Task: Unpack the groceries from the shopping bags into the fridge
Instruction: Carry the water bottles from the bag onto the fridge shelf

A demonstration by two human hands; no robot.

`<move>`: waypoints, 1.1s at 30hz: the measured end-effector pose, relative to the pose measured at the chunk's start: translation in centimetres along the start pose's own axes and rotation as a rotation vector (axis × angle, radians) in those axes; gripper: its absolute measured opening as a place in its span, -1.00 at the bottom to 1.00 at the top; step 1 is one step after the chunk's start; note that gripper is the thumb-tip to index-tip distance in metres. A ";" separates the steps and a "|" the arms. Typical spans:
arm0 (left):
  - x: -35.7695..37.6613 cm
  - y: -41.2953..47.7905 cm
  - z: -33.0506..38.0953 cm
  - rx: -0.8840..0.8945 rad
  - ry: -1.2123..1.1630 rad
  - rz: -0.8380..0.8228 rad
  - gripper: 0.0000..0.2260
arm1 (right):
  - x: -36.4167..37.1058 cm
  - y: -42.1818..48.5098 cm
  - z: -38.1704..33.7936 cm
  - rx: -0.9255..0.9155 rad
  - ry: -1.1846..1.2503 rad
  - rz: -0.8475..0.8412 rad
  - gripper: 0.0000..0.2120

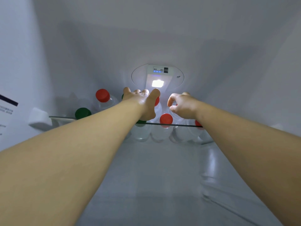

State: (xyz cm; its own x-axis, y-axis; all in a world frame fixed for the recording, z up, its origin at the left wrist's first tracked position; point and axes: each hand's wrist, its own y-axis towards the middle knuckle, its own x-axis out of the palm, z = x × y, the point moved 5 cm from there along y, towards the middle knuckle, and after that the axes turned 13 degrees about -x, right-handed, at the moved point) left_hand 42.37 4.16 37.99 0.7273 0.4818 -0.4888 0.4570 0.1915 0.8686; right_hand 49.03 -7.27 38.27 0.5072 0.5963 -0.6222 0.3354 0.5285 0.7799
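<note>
I am looking into the fridge, with both arms stretched toward the back. Several clear water bottles with red and green caps stand on a glass shelf [179, 125]. My left hand [143, 101] grips the top of a red-capped water bottle [157, 101] in the back row. My right hand [181, 105] curls over the top of another clear water bottle [176, 115], whose cap is hidden under the fingers. A red-capped bottle [166, 119] stands at the front between my hands. Another red-capped bottle [102, 95] and a green-capped bottle [82, 113] stand to the left.
The fridge light [157, 83] and a control panel [160, 69] sit on the back wall above the bottles. A white shelf support [39, 118] juts from the left wall, near a printed label [6, 110]. White fridge walls close in on both sides.
</note>
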 end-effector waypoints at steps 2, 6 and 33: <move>0.0 -0.1 -0.1 0.001 0.001 -0.002 -0.64 | 0.1 -0.3 0.0 0.002 0.002 0.005 -0.80; 0.1 -0.2 -0.2 0.010 -0.021 0.000 -0.59 | -0.1 -1.2 -0.1 0.013 0.064 0.056 -0.76; -5.5 -12.2 -3.0 0.007 -0.552 0.445 -0.74 | -3.6 -13.8 -6.7 -0.113 0.109 0.453 -0.65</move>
State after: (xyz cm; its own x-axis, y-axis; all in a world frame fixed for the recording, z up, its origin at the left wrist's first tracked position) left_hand 31.27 1.79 30.32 0.9982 0.0091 -0.0586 0.0578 0.0706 0.9958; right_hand 37.24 -12.70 29.27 0.4941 0.8386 -0.2296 0.0086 0.2593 0.9657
